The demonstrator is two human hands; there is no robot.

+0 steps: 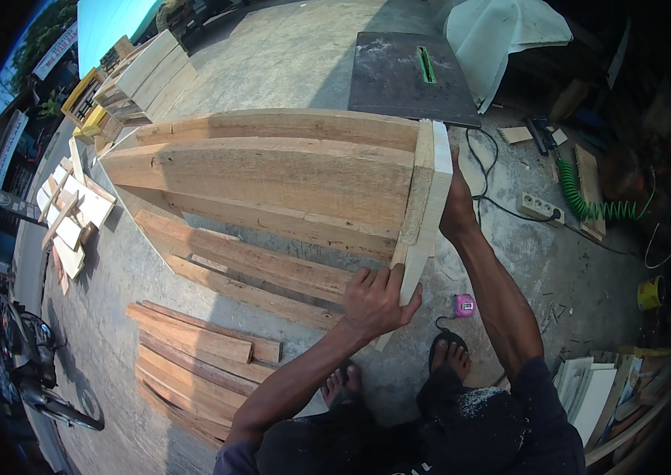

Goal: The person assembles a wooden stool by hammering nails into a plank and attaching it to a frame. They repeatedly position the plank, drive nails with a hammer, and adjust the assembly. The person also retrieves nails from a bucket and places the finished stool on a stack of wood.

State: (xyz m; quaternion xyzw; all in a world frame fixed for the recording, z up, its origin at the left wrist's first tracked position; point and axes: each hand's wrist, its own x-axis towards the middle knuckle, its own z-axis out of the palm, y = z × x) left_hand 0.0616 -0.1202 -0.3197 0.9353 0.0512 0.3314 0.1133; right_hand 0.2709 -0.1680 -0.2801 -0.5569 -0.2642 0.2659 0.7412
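A large wooden frame [272, 170] of long rough planks stretches from my hands to the left. Its near right end is closed by a pale end board [429, 190] with a whitish outer face. My left hand [375, 299] grips the lower near corner of this board, fingers curled over its edge, thumb on the outer side. Against the outer face, higher up, my right hand [456, 202] holds the board; most of its fingers are hidden behind it. A pink tape measure [464, 305] lies on the floor below my right forearm, near my foot.
Loose planks [193, 356] lie at the lower left. A dark board with a slot [399, 79] lies beyond the frame. At right are a power strip [539, 207], a green coiled hose [589, 202], a yellow can [651, 293] and stacked offcuts [593, 396]. A motorcycle [34, 364] stands far left.
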